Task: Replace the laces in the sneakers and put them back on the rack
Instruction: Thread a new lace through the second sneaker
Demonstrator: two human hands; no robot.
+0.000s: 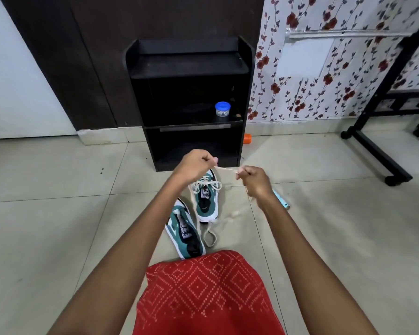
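A tiled floor point(58, 226) fills most of the view, and a black rack point(189, 68) is set on it against the dark wall, with its open shelves turned toward the person. Two teal and white sneakers are laid on the floor between the rack and the person's knee, toes toward the rack. The far sneaker point(207, 201) carries a white lace loosely in its eyelets; whether the near sneaker point(185, 230) is laced cannot be told. Above the far sneaker the left hand point(195, 165) is clenched on one part of a cream lace point(226, 169) and the right hand point(254, 181) pinches another part, so a short stretch is held taut between them; the rest hangs blurred below the right hand. A loop of lace point(209, 235) is seen on the floor just beside the near sneaker. For this step, the lace is best drawn flat through the fingers so that twists are removed, and its tip is best pinched close to the end before an eyelet is entered.
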